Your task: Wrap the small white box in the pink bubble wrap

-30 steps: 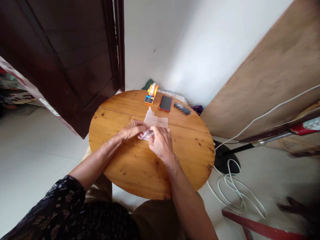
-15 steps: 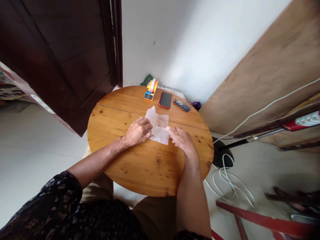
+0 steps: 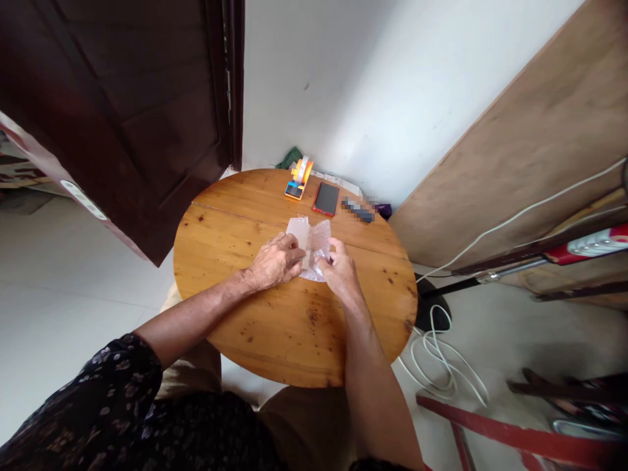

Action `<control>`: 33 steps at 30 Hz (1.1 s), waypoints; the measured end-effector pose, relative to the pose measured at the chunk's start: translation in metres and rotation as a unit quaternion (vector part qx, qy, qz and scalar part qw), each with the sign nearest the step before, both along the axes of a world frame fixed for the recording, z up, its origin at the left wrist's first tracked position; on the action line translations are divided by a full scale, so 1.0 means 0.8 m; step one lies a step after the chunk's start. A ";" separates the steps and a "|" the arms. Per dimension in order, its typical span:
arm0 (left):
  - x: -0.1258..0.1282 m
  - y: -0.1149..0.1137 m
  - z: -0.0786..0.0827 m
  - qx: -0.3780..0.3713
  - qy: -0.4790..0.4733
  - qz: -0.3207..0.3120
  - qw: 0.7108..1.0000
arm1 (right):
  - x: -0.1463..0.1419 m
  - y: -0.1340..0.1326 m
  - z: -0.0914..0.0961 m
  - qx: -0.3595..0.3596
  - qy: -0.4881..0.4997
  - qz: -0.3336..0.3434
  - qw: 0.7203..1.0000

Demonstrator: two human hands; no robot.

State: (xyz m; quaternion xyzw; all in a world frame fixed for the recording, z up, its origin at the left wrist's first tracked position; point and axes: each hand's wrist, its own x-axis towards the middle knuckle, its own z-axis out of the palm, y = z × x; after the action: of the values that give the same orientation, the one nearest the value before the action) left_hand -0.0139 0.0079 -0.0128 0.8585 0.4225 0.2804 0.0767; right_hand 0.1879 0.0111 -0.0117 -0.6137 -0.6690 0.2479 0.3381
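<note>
A sheet of clear bubble wrap (image 3: 318,239) lies partly folded near the middle of the round wooden table (image 3: 220,229). On its left edge my left hand (image 3: 278,259) is closed, fingers curled and pressing the plastic. My right hand (image 3: 339,269) grips the right side between thumb and fingers, with that side lifted off the wood. Whether anything lies inside the folds, I cannot tell.
Toward the wall stand an orange tape dispenser (image 3: 300,178) and a phone in a red case (image 3: 326,199), beside a blurred dark object (image 3: 357,209). White cable (image 3: 436,353) coils on the floor at right, near a red wooden frame (image 3: 490,425).
My right hand has moved slightly left and now pinches the bubble wrap's right side, which has risen and folded inward. My left hand stays at the left edge.
</note>
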 end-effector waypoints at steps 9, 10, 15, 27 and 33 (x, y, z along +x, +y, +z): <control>0.004 0.001 -0.001 -0.024 -0.013 -0.009 1.000 | -0.037 -0.004 -0.004 -0.036 0.277 -0.024 0.960; 0.004 0.001 -0.001 -0.028 -0.019 -0.010 0.999 | -0.039 -0.004 -0.004 -0.037 0.290 -0.027 0.956; 0.006 0.003 -0.004 -0.045 -0.069 -0.014 0.997 | -0.037 -0.010 0.003 -0.064 0.336 -0.016 0.940; 0.005 -0.001 0.015 -0.258 -0.293 0.045 0.920 | -0.024 -0.017 0.015 -0.098 0.296 0.111 0.943; 0.012 0.003 0.004 -0.180 -0.254 0.067 0.948 | -0.021 -0.016 0.016 -0.097 0.270 0.116 0.951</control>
State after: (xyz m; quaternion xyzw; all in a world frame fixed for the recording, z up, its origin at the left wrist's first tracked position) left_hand -0.0041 0.0101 -0.0100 0.7008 0.4889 0.4125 0.3157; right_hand 0.1714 -0.0015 0.0012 -0.4715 -0.5919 0.5060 0.4138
